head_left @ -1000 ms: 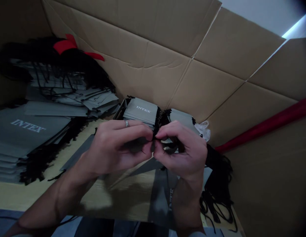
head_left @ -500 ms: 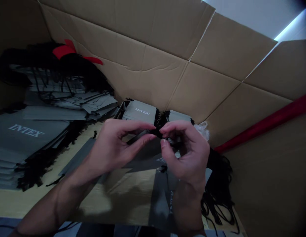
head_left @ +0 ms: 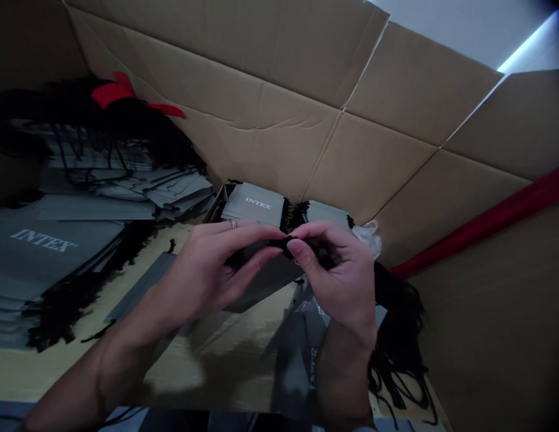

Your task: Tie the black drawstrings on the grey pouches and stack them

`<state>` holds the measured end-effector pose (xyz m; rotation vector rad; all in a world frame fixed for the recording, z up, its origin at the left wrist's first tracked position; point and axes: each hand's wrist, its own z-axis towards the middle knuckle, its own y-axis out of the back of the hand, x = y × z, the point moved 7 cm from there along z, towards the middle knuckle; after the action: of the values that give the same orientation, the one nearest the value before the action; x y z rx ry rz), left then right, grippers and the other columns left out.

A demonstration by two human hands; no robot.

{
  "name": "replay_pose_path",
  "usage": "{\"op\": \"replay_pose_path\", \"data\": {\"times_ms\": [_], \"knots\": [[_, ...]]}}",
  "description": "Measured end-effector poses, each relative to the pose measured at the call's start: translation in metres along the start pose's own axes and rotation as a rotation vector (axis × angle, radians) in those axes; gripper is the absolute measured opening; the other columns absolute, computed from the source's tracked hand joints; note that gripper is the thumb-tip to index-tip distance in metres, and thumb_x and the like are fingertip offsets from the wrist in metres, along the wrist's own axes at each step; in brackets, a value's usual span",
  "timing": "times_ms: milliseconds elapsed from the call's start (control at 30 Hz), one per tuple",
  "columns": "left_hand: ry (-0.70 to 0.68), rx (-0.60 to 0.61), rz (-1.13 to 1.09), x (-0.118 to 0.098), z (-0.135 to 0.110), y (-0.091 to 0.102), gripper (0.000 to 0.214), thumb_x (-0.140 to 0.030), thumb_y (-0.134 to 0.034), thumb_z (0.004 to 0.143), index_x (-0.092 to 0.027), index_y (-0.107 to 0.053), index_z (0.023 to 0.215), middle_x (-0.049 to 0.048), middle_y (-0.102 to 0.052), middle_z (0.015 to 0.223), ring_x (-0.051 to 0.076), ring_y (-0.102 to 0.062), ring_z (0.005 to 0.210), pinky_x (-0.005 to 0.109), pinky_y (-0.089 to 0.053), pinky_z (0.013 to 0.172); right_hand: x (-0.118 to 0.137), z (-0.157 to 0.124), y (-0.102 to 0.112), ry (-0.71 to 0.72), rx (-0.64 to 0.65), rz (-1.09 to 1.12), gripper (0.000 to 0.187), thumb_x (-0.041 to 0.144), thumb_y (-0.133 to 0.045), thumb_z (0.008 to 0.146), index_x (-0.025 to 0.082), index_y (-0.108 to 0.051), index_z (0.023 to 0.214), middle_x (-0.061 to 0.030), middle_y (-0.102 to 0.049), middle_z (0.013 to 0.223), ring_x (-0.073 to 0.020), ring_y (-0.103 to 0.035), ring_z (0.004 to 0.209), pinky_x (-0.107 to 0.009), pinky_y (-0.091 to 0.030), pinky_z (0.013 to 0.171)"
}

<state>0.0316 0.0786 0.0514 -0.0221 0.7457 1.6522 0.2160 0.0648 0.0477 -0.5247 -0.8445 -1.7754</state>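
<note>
My left hand (head_left: pixel 207 270), with a ring on one finger, and my right hand (head_left: pixel 342 273) meet in the middle of the view. Both pinch a black cord (head_left: pixel 283 243) at the top edge of a grey INTEX paper bag (head_left: pixel 279 282) that hangs below my fingers. More black cord sits bunched inside my right palm. The bag hovers over a wooden tabletop (head_left: pixel 49 360).
Stacks of flat grey INTEX bags (head_left: pixel 45 252) lie at the left, with a messy pile and a red ribbon (head_left: pixel 112 93) behind. Two small stacks (head_left: pixel 256 204) stand by the cardboard wall (head_left: pixel 306 108). Loose black cords (head_left: pixel 396 360) lie at the right beside more bags.
My fingertips have kept working the cord at the bag's top; the right hand closed in toward the left and the bag shifted slightly under them.
</note>
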Motion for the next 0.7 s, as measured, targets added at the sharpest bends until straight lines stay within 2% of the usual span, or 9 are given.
{"op": "replay_pose_path", "data": {"times_ms": [267, 400, 533, 633, 700], "knots": [[-0.048, 0.035, 0.089, -0.003, -0.002, 0.001, 0.012, -0.023, -0.07, 0.11, -0.022, -0.078, 0.12, 0.0035, -0.088, 0.106, 0.017, -0.083, 0.088, 0.026, -0.061, 0.075, 0.003, 0.001, -0.002, 0.015, 0.037, -0.019, 0.004, 0.026, -0.084, 0.101, 0.024, -0.08, 0.102, 0.0009, -0.078, 0.089, -0.0122, -0.065, 0.072, -0.024, -0.054, 0.063], [0.041, 0.083, 0.069, 0.004, 0.0, -0.001, 0.018, -0.027, -0.072, 0.109, -0.022, -0.078, 0.126, 0.0032, -0.088, 0.111, 0.018, -0.083, 0.092, 0.027, -0.062, 0.082, 0.002, 0.001, -0.002, -0.008, -0.013, -0.01, 0.006, 0.026, -0.082, 0.102, 0.023, -0.079, 0.097, 0.0007, -0.077, 0.084, -0.012, -0.063, 0.066, -0.024, -0.053, 0.057], [0.098, 0.109, -0.02, 0.012, 0.002, 0.0, 0.015, -0.027, -0.073, 0.107, -0.021, -0.081, 0.119, 0.0012, -0.088, 0.104, 0.015, -0.082, 0.083, 0.023, -0.06, 0.073, 0.001, 0.001, 0.002, -0.018, -0.053, 0.012, 0.007, 0.025, -0.082, 0.102, 0.023, -0.077, 0.097, 0.0007, -0.076, 0.083, -0.0121, -0.065, 0.067, -0.022, -0.054, 0.057], [0.068, 0.111, -0.055, 0.012, 0.002, 0.001, 0.012, -0.022, -0.072, 0.107, -0.02, -0.081, 0.115, 0.0, -0.088, 0.098, 0.013, -0.08, 0.078, 0.022, -0.057, 0.07, 0.001, 0.002, 0.001, -0.018, 0.008, 0.035, 0.006, 0.025, -0.082, 0.102, 0.023, -0.076, 0.1, 0.0006, -0.076, 0.087, -0.0119, -0.067, 0.071, -0.022, -0.056, 0.06], [0.045, 0.111, -0.059, 0.01, 0.001, 0.001, 0.013, -0.02, -0.072, 0.107, -0.022, -0.081, 0.116, -0.0005, -0.087, 0.099, 0.013, -0.08, 0.079, 0.022, -0.057, 0.07, 0.0, 0.002, -0.004, -0.004, 0.107, 0.064, 0.016, 0.024, -0.087, 0.097, 0.025, -0.078, 0.11, -0.0001, -0.078, 0.097, -0.0123, -0.07, 0.075, -0.022, -0.059, 0.065]]}}
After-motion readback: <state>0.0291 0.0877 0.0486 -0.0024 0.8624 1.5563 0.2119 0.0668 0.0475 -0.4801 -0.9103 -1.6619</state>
